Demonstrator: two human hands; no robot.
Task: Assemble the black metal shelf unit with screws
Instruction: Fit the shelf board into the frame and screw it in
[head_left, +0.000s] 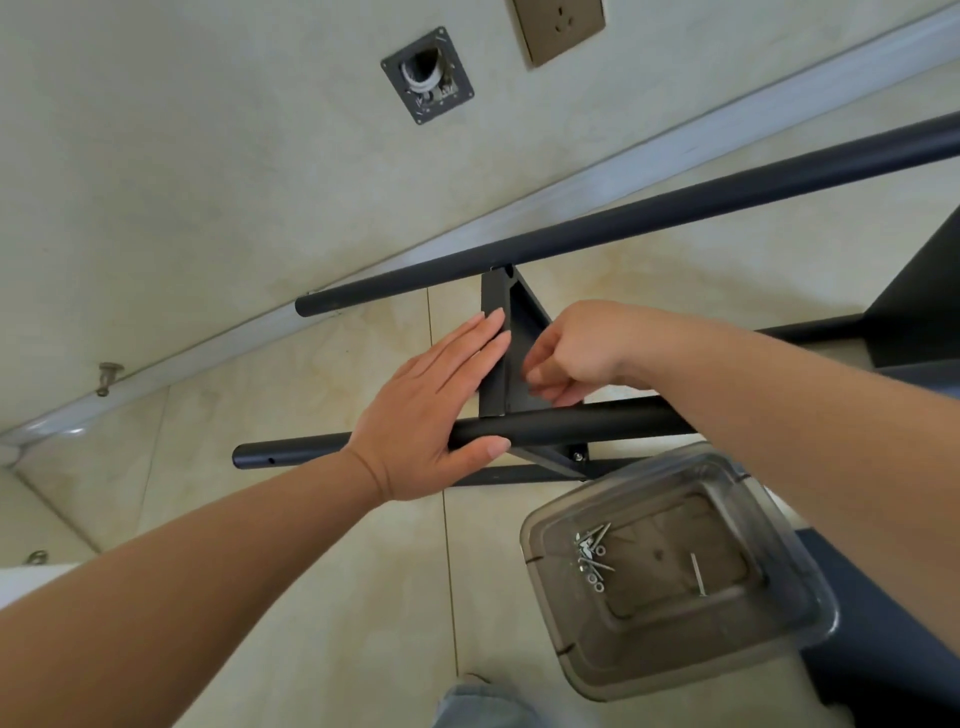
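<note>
Lying on its side on the tiled floor (311, 571), the black metal shelf unit takes up the middle and 3 o'clock side of the view: a near tube (545, 428), a far tube (623, 218) parallel to it toward 12 o'clock, and a flat shelf panel (524, 332) bridging the two. Painted steel like this should be rigid and fairly heavy, and the round tubes look smooth enough to roll or slip under a loose grip. The flat panel and its folded edge seem the steadier places to brace.

Against that panel's edge the left hand (436, 410) lies flat, fingers straight, with the thumb hooked under the near tube, pressing rather than gripping. At 3 o'clock of it the right hand (566, 353) is curled, fingertips pinched together at the panel's inner face. Whether a screw sits between them cannot be told; it is hidden.

Toward 5 o'clock, just beside the near tube, stands a clear plastic tub (779, 634) holding loose screws and washers (592, 558). At 12 o'clock the wall carries an open junction box (427, 75) and a socket plate (561, 26).
</note>
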